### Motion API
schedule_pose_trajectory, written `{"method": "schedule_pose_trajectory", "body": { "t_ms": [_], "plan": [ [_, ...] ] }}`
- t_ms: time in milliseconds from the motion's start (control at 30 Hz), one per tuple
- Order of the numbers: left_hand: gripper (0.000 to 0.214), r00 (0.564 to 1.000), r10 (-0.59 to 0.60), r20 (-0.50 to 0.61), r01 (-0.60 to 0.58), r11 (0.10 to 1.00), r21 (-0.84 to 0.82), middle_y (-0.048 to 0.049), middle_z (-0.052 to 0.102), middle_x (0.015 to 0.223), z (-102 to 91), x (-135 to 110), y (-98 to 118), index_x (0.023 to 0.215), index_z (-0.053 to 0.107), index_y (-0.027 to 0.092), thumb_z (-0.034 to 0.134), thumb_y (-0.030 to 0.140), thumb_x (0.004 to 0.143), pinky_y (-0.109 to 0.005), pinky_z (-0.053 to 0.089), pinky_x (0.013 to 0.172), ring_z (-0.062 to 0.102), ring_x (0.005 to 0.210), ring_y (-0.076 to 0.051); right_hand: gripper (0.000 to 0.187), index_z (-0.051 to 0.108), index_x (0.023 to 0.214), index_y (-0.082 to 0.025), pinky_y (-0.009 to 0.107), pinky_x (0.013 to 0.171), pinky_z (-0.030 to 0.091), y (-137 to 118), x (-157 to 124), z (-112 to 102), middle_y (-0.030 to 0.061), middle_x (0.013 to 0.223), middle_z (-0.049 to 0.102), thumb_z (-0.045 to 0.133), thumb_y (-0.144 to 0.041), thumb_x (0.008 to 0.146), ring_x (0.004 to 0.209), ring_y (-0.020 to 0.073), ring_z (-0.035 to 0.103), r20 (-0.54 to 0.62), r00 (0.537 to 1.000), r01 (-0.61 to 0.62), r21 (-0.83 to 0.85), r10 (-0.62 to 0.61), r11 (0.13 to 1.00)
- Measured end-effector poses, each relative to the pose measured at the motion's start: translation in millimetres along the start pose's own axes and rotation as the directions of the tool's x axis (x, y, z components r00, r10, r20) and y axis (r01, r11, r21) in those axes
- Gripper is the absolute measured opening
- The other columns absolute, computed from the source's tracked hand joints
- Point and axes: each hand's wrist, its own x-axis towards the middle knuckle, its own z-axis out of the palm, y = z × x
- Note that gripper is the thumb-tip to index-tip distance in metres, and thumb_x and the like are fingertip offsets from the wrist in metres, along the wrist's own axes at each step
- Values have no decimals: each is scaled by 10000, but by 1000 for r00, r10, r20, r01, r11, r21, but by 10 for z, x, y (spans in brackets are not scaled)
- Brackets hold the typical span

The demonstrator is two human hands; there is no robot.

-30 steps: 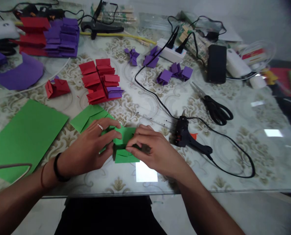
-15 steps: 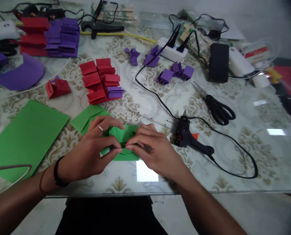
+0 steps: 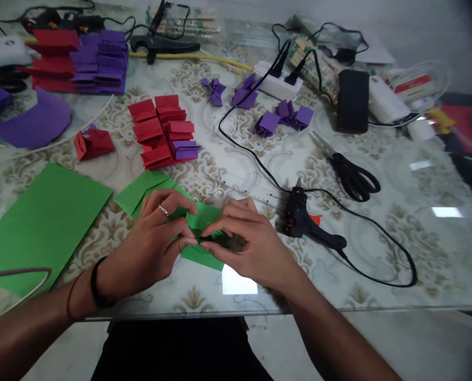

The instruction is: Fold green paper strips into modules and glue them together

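Floral-patterned tabletop (image 3: 236,166); by its near edge, folded green paper (image 3: 205,258), pinched by left hand (image 3: 154,241) and right hand (image 3: 255,246), thumb to forefinger each, lower edge slanting down rightward, long axis unreadable behind fingers. Leftward, green sheet (image 3: 45,222), cut off at frame's side; farther back, red folded pieces (image 3: 151,129).

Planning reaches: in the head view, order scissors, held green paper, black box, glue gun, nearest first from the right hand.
1. Held green paper: left, touching the right hand.
2. Glue gun: just rightward.
3. Scissors: farther right.
4. Black box: beyond the scissors.
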Motion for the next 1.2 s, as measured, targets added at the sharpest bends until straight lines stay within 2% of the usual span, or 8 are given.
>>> {"method": "schedule_pose_trajectory", "body": {
  "t_ms": [233,367,500,600,733,900,1000,1200],
  "plan": [
    [174,999,10,-34,-9,999,33,-88,662,1241,-18,7,7,868,657,211,658,99,1001,-561,532,1017,573,1240,-318,59,780,898,-241,406,831,353,36,-5,5,-10,818,585,829,-222,925,834,197,582,-16,999,33,0,-33,999],
    [112,998,-3,-59,6,998,60,-92,591,1400,-23,7,25,1081,684,261,684,178,1006,-555,530,1096,575,1299,-309,148,746,842,-226,400,820,361,16,-7,-19,0,799,596,751,-166,978,858,211,581,-61,998,33,2,-33,999],
    [355,970,-25,-243,64,986,154,-130,450,1482,-42,-8,30,1240,619,290,812,341,946,-554,539,1105,479,1398,-341,155,741,840,-234,400,817,389,-10,-22,-46,-10,779,587,743,-152,972,809,200,571,-199,980,0,40,8,999],
    [387,931,-56,-361,118,981,153,-100,580,1275,-61,-19,16,1151,604,264,871,373,892,-456,596,960,609,1176,-280,137,773,855,-254,382,771,405,-5,-20,-47,-22,751,574,757,-165,958,748,182,554,-327,939,-78,104,108,992],
    [299,925,-357,-127,325,919,-222,22,731,841,-72,8,14,1085,616,240,785,435,935,-289,558,628,697,709,-169,113,776,838,-257,338,685,407,-2,7,-28,-28,735,547,768,-210,940,721,170,538,-400,896,-103,232,192,967],
    [283,823,-515,240,567,730,-381,16,758,718,-105,94,52,805,741,202,718,447,945,-251,500,627,693,675,-153,88,771,866,-245,319,691,423,-36,14,6,-22,797,589,769,-212,947,759,160,568,-320,928,-95,293,191,951],
    [319,832,-488,262,554,741,-379,23,761,683,-114,95,58,703,762,219,680,382,964,-242,491,640,674,641,-139,65,770,880,-236,344,763,439,-35,5,21,-17,830,611,806,-209,926,796,168,591,-289,945,-86,235,154,968],
    [236,918,-390,75,395,871,-292,21,809,740,-34,-2,34,791,786,229,730,372,971,-254,491,619,708,627,-153,137,762,802,-222,402,890,440,-7,7,52,18,912,676,856,-221,901,928,220,621,-216,969,-88,150,119,985]
  ]
}}
